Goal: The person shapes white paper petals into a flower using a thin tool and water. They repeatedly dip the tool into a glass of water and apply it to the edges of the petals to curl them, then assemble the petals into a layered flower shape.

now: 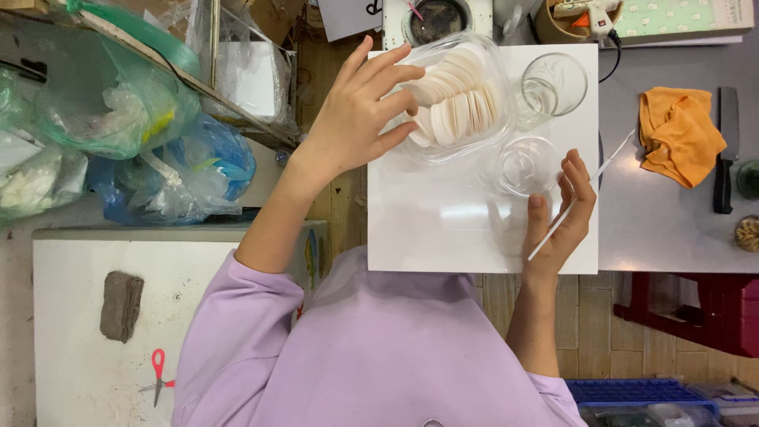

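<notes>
While the left hand (pixel 360 111) rests its spread fingers on it, the clear plastic tub (pixel 458 99) lies on its side on the white board (pixel 443 221), full of round cream pads standing in a row. The board lies on a grey desk (pixel 672 229), above a wooden floor. The right hand (pixel 565 217) has its grip pinching a thin white stick (pixel 581 194), just beside a small clear bowl (pixel 528 166).

Orange cloth (pixel 678 133) beside black-handled knife (pixel 725 150) on grey table (pixel 672 229); red-handled scissors (pixel 157 375) and grey clay slab (pixel 120 305) on white board (pixel 71 332); blue plastic bag (pixel 209 170).
</notes>
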